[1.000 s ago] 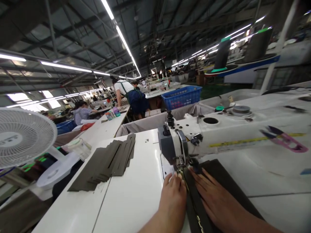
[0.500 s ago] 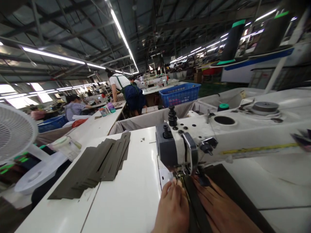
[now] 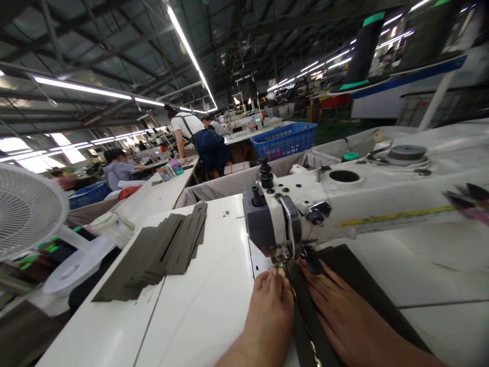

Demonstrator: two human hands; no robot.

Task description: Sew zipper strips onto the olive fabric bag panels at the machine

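Note:
Dark olive fabric (image 3: 311, 318) with a shiny gold-coloured strip along it lies under the needle area of a white sewing machine (image 3: 282, 219). My left hand (image 3: 272, 300) is at the fabric's left edge, fingers curled and pressed together by the presser foot; its fingertips pinch the edge. Flat on the fabric right of the strip rests my right hand (image 3: 336, 300), its fingers stretched toward the foot. A wider dark panel (image 3: 367, 285) extends beneath and beyond my right hand.
Cut dark pieces (image 3: 153, 255) are stacked on the white table (image 3: 206, 300). A white fan (image 3: 30, 214) stands at the left. Behind the machine are a blue basket (image 3: 282, 140) and a person bending over (image 3: 202, 137). Scissors-like blades (image 3: 466, 199) show at the right.
The view has shifted slightly, so the machine sits a little higher and further left. More of the gold-coloured strip shows between my hands, which remain beside the foot.

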